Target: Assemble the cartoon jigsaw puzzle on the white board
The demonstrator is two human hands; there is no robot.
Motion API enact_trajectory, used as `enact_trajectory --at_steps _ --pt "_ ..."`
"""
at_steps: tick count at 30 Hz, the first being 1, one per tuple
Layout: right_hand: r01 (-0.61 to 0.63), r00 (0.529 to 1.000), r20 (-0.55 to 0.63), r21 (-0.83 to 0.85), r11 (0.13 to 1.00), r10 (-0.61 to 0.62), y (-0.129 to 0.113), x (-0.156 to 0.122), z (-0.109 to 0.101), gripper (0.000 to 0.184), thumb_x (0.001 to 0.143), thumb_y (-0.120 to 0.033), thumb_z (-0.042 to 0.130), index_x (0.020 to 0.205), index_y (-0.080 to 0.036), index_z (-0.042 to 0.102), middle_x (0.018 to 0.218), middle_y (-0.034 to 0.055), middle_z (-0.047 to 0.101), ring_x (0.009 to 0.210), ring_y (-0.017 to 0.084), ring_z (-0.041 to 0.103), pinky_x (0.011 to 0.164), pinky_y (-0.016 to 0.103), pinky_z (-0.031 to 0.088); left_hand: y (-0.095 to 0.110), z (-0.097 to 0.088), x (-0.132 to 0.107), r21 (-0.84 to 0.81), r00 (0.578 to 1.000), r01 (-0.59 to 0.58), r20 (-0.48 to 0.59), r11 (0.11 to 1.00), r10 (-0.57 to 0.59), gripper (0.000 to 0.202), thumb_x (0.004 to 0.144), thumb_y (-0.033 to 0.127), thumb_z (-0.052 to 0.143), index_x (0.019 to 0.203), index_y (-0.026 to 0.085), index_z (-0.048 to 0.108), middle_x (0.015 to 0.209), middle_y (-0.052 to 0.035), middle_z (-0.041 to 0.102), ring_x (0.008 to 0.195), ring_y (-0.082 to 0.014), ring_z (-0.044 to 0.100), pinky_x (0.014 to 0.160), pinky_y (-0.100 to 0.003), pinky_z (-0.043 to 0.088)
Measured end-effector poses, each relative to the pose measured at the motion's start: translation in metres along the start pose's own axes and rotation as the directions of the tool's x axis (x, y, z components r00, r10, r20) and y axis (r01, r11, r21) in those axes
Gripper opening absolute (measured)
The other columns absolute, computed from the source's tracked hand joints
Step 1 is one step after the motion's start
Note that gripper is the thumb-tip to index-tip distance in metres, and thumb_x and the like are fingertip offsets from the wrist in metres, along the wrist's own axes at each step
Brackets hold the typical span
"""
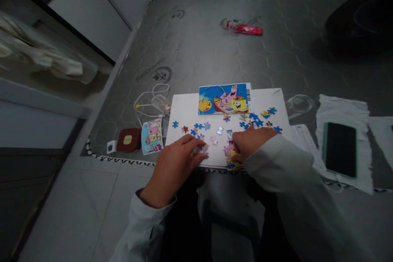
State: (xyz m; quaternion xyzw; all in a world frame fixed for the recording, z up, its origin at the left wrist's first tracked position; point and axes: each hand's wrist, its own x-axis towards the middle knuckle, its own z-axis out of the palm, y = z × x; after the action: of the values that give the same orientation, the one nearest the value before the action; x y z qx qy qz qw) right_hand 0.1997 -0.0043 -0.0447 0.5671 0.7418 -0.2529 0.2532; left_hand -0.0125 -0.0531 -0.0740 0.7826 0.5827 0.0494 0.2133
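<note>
A white board [184, 110] lies on a grey mattress with several loose jigsaw pieces [201, 126] scattered over it. At its far edge rests a colourful cartoon reference picture [223, 98]. My left hand [175, 166] has its fingers pinched on a small puzzle piece [203, 148] near the board's front edge. My right hand [250, 142] is curled, its fingertips pressing on a joined strip of pieces [229, 144] at the front of the board.
A dark phone [340, 148] lies on white paper at the right. A small cartoon card [151, 135], a brown round box [128, 139] and a white cable [152, 100] sit left of the board. A red wrapper [242, 28] lies far back. A dark bag [362, 20] is at the upper right.
</note>
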Motion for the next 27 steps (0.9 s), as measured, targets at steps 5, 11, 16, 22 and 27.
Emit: enact_trajectory --at_steps 5,11,16,22,27 --pt "-0.025 0.997 0.069 -0.039 0.999 0.028 0.001 0.007 -0.001 0.028 0.084 -0.041 0.073 0.102 -0.020 0.074 0.107 0.0157 0.075 0.107 0.035 0.071 0.086 0.046 0.054 0.006 0.005 -0.003 -0.020 0.998 -0.040 0.042 0.999 0.041 0.025 0.089 0.034 0.080 0.111 0.025 0.072 0.111 -0.0010 0.071 0.095 -0.0269 0.072 0.082 -0.045 0.059" --pt "-0.045 0.995 0.083 -0.039 0.998 0.048 0.005 0.011 -0.004 0.030 0.086 -0.048 0.073 0.101 -0.022 0.072 0.108 0.0122 0.074 0.109 0.034 0.070 0.088 0.045 0.053 0.012 0.015 -0.006 -0.038 0.991 -0.131 0.018 0.991 0.131 0.027 0.091 0.034 0.077 0.114 0.022 0.069 0.112 -0.0039 0.070 0.096 -0.0275 0.072 0.079 -0.046 0.062" --pt "-0.065 0.994 0.090 -0.024 0.998 0.067 0.007 0.012 -0.006 0.032 0.086 -0.052 0.073 0.100 -0.023 0.071 0.110 0.0111 0.074 0.109 0.034 0.069 0.087 0.046 0.054 0.015 0.016 -0.006 -0.023 0.982 -0.188 0.007 0.982 0.188 0.027 0.093 0.035 0.075 0.116 0.023 0.068 0.113 -0.0027 0.071 0.093 -0.0267 0.074 0.071 -0.043 0.063" --pt "-0.061 0.994 0.087 -0.019 0.998 0.063 0.006 0.012 -0.006 0.030 0.085 -0.049 0.074 0.099 -0.023 0.071 0.111 0.0120 0.074 0.112 0.035 0.068 0.090 0.048 0.054 0.008 0.014 -0.008 0.011 0.979 -0.199 -0.045 0.980 0.199 0.038 0.089 0.039 0.079 0.121 0.022 0.066 0.118 -0.0041 0.071 0.096 -0.0287 0.074 0.077 -0.047 0.064" --pt "-0.071 0.993 0.089 -0.027 0.997 0.073 0.005 0.011 -0.008 0.030 0.085 -0.049 0.074 0.099 -0.022 0.072 0.110 0.0128 0.074 0.111 0.036 0.069 0.090 0.049 0.054 0.007 0.014 -0.010 0.017 0.980 -0.194 -0.039 0.981 0.194 0.038 0.090 0.041 0.078 0.121 0.023 0.066 0.118 -0.0037 0.071 0.095 -0.0277 0.073 0.074 -0.044 0.063"
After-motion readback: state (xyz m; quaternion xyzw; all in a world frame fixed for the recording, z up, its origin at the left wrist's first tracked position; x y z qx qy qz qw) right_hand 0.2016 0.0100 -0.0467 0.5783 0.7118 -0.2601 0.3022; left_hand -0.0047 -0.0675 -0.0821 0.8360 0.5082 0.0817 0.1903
